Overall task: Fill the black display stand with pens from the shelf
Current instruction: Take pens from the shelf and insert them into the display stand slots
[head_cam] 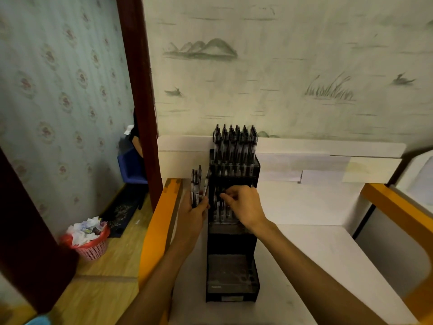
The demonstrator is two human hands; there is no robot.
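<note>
Pens [196, 188] in left hand [193, 213]; red basket [92, 246] on floor.

Both forearms are bare up to the near edge of view, with no sleeves showing. The left hand [195, 211] and right hand [246, 205] wear nothing visible.

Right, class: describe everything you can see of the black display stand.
The black display stand is a tall, stepped rack, seemingly plastic, standing upright on the white shelf. Its top tier is packed with upright pens; the middle tier holds a few; the lowest tier shows empty holes. The right hand reaches into the middle tier, while the left hand holds spare pens beside it.
</note>
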